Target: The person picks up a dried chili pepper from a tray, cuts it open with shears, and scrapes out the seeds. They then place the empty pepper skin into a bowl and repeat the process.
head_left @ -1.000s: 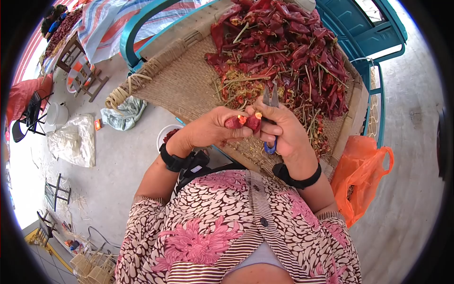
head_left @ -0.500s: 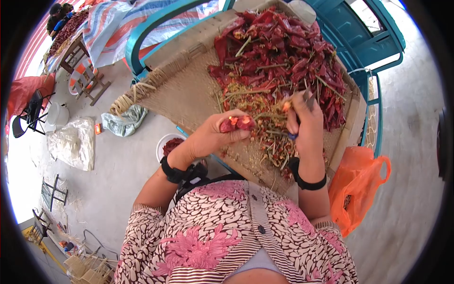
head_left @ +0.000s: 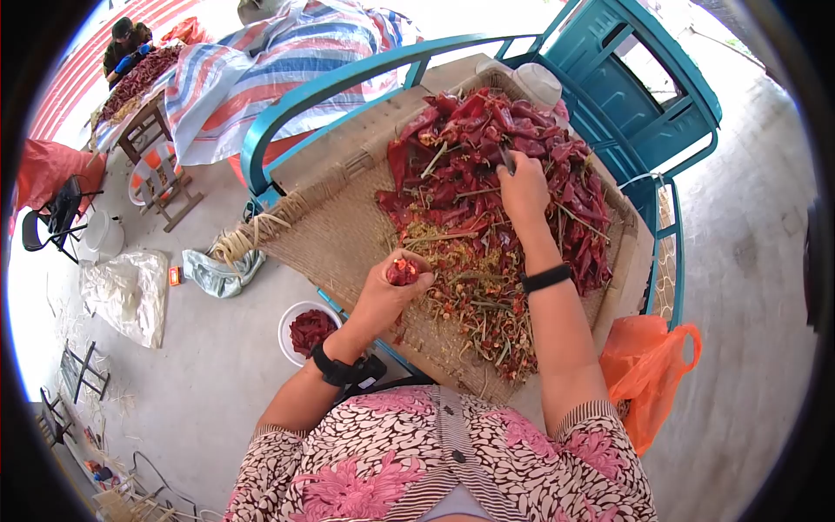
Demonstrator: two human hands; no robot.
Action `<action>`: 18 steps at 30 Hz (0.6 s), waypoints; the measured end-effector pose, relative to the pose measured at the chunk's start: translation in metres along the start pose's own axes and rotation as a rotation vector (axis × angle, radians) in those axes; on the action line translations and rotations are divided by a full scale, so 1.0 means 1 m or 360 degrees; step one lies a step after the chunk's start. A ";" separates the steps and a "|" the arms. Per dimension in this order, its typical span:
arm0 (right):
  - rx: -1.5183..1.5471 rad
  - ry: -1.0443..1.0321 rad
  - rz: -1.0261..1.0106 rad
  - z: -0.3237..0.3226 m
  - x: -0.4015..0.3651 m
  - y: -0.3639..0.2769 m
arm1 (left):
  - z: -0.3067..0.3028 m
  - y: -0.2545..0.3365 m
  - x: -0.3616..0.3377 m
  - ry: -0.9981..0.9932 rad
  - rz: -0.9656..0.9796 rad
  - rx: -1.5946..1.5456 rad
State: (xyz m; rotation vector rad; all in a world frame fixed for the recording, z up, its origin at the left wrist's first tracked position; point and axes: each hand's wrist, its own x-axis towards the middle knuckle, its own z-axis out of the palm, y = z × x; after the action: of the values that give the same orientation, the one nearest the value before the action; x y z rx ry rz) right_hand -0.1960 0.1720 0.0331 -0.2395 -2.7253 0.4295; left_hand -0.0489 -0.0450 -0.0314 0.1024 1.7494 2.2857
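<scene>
One left hand [head_left: 390, 289], fingers clamped on cut peppers [head_left: 403, 272] inside the near edge of the mat [head_left: 326, 209]; one right hand [head_left: 526, 193], fingers around scissors [head_left: 507, 159] whose blades the far-edge pepper pile [head_left: 474, 122] could snag.

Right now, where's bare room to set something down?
Woven mat, between its rope-bound edge and the chili pile, beyond the left hand. Also floor right of the orange bag. Crowded: chili pile, right hand at it; stem scraps nearer.
</scene>
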 end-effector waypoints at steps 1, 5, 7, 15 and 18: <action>0.0005 -0.0026 -0.0016 0.005 0.003 0.002 | 0.000 0.002 -0.001 0.0002 0.0021 0.0019; 0.0175 -0.0097 -0.0074 0.013 0.004 0.014 | 0.000 -0.003 0.000 -0.0019 0.0144 0.0090; 0.0411 -0.0286 -0.0004 -0.007 -0.008 0.012 | 0.001 -0.003 -0.001 -0.0012 0.0196 0.0105; 0.2207 -0.0813 0.0481 -0.057 -0.109 0.000 | 0.012 0.013 -0.009 0.0055 0.0189 -0.0080; 0.2563 -0.0934 0.0558 -0.064 -0.138 -0.010 | 0.017 0.026 -0.006 0.0007 0.0243 -0.0238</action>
State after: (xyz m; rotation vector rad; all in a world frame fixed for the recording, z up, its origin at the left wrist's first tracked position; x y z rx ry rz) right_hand -0.0460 0.1488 0.0467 -0.1109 -1.8293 2.7792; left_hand -0.0437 -0.0370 -0.0018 0.2091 1.6169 2.5179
